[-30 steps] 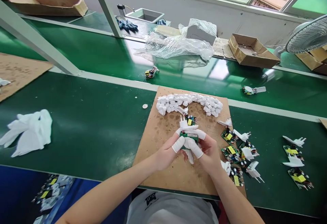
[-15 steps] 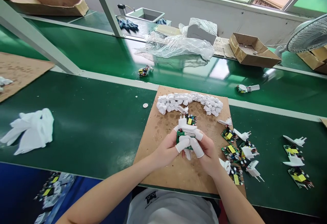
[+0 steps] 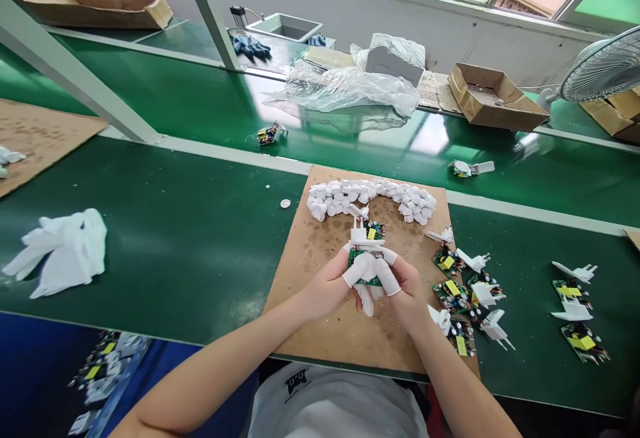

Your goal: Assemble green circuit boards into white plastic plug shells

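Above the brown cardboard sheet [image 3: 320, 331], my left hand [image 3: 336, 283] and my right hand [image 3: 404, 286] are both closed on one green circuit board [image 3: 371, 282] with a white two-pin plug piece [image 3: 358, 233]. White finger cots cover several fingertips, and both thumbs press close together over the board's near face. The plug's pins point away from me. Just beyond it lies another circuit board [image 3: 376, 230] with a yellow component. White round pieces [image 3: 340, 198] form a curved pile at the sheet's far side. What my thumbs cover on the board is hidden.
Several circuit boards with plugs [image 3: 453, 289] lie along the sheet's right edge, and more boards [image 3: 583, 341] sit farther right. A white glove [image 3: 70, 248] rests at left. On the green belt [image 3: 200, 108] stand two assemblies. A fan [image 3: 603, 68] stands at far right.
The two assemblies on the belt have shifted left. In my hands the plug piece has tilted to sit straighter across the board, and my thumbs have come together over the board.
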`<state>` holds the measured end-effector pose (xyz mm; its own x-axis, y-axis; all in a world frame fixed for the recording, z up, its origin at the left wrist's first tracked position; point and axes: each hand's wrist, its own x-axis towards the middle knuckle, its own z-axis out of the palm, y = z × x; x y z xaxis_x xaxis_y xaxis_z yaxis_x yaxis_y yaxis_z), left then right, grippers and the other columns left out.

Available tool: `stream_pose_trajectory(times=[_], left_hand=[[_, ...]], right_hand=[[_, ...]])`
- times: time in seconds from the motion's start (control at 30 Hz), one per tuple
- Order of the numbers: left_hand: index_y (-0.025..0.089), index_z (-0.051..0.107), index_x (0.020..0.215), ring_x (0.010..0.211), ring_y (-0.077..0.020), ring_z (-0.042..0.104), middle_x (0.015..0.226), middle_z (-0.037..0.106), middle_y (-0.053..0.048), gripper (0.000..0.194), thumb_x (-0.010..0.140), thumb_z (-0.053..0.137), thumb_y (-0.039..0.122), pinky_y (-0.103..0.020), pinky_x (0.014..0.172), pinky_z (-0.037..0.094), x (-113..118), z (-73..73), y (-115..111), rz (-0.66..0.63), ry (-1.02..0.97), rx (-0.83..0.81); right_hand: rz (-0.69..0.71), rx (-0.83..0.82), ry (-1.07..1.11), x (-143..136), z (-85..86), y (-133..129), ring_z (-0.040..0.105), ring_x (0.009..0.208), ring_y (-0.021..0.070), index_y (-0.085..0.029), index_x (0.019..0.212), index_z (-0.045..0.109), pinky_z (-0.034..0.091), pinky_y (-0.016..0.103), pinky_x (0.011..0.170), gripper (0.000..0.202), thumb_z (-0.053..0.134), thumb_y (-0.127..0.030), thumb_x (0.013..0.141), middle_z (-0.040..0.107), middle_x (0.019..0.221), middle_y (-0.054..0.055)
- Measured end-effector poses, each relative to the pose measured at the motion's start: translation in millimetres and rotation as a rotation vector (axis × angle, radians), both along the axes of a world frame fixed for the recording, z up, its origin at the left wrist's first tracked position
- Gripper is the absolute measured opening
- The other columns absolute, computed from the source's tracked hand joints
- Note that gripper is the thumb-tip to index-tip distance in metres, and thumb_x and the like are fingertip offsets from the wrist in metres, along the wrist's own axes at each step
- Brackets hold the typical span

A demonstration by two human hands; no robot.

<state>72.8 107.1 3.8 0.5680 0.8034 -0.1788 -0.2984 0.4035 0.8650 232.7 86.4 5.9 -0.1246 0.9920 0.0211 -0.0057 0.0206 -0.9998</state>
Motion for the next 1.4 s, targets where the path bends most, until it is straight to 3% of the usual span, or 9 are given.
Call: stream_pose_trajectory(times=[0.27,0.47,0.67,0.77,0.83,0.93,1.03,1.27,1.4], left_hand=[[0.02,0.052,0.113,0.054,-0.0128,0.068,0.08,0.071,0.0,0.049,0.095,0.068,0.063,-0.025,0.052,0.054,-5,-7.6,0,-0.089,0.035,0.072],[0.019,0.05,0.122,0.048,-0.0119,0.063,0.073,0.069,0.001,0.057,0.094,0.067,0.066,-0.024,0.047,0.047,-8,-5.5,-2,-0.128,0.068,0.016],[0.021,0.046,0.128,0.045,-0.0093,0.058,0.075,0.067,0.003,0.06,0.094,0.067,0.066,-0.022,0.045,0.045,-7,-6.3,-5,-0.163,0.054,0.025],[0.02,0.052,0.127,0.045,-0.0084,0.054,0.075,0.067,0.002,0.069,0.089,0.066,0.075,-0.022,0.044,0.04,-1,-7.8,-4,-0.128,-0.046,-0.018],[0.02,0.055,0.124,0.042,-0.0086,0.05,0.065,0.061,0.005,0.071,0.088,0.06,0.081,-0.022,0.043,0.035,2,-10.7,-4,-0.075,-0.055,-0.038],[0.02,0.056,0.117,0.038,-0.0083,0.04,0.054,0.049,0.01,0.064,0.092,0.056,0.078,-0.022,0.04,0.028,4,-16.1,-5,0.039,0.055,-0.066],[0.02,0.054,0.114,0.037,-0.0086,0.033,0.052,0.045,0.012,0.059,0.094,0.055,0.075,-0.022,0.039,0.026,5,-19.2,-6,0.071,0.101,-0.079],[0.02,0.053,0.117,0.038,-0.0084,0.029,0.053,0.045,0.012,0.055,0.098,0.051,0.072,-0.023,0.041,0.024,4,-17.5,-9,0.043,0.099,-0.046],[0.02,0.054,0.115,0.042,-0.0091,0.031,0.056,0.046,0.011,0.053,0.1,0.048,0.071,-0.023,0.044,0.027,4,-19.7,-10,0.086,0.095,-0.009]], right_hand=[[0.009,-0.08,0.033,2,-3.4,1,0.046,0.045,0.0114,-0.019,0.11,0.078,0.043,0.024,0.041,0.058,0.066,-0.072,0.091,0.065,0.063,0.001],[-0.037,-0.066,0.036,2,-2.9,4,0.056,0.057,0.0145,-0.02,0.098,0.08,0.053,0.027,0.054,0.055,0.072,-0.073,0.086,0.071,0.072,0.004],[0.005,-0.113,0.062,3,2.1,5,0.033,0.042,0.0076,-0.018,0.098,0.08,0.042,0.023,0.041,0.058,0.07,-0.074,0.087,0.055,0.055,-0.004],[0.025,-0.128,0.069,4,4.3,5,0.039,0.044,0.0086,-0.018,0.096,0.079,0.04,0.022,0.041,0.055,0.072,-0.072,0.087,0.057,0.057,-0.003],[0.049,-0.119,0.079,2,3.4,4,0.051,0.051,0.0116,-0.019,0.099,0.079,0.049,0.024,0.048,0.05,0.079,-0.066,0.083,0.065,0.067,0.0],[0.024,-0.06,0.049,-3,-1.4,2,0.069,0.08,0.0194,-0.021,0.104,0.078,0.062,0.033,0.077,0.041,0.087,-0.054,0.08,0.074,0.094,0.007],[0.014,-0.002,-0.005,-4,-5.8,1,0.07,0.103,0.0246,-0.021,0.108,0.078,0.06,0.038,0.095,0.037,0.085,-0.05,0.085,0.073,0.113,0.012],[0.217,0.038,0.049,11,-5.0,4,0.069,0.112,0.0254,-0.023,0.128,0.074,0.059,0.037,0.1,0.045,0.079,-0.049,0.092,0.071,0.127,0.014],[0.163,0.038,0.09,8,-9.4,4,0.071,0.105,0.0233,-0.024,0.13,0.074,0.061,0.036,0.096,0.046,0.077,-0.051,0.093,0.073,0.122,0.012]])
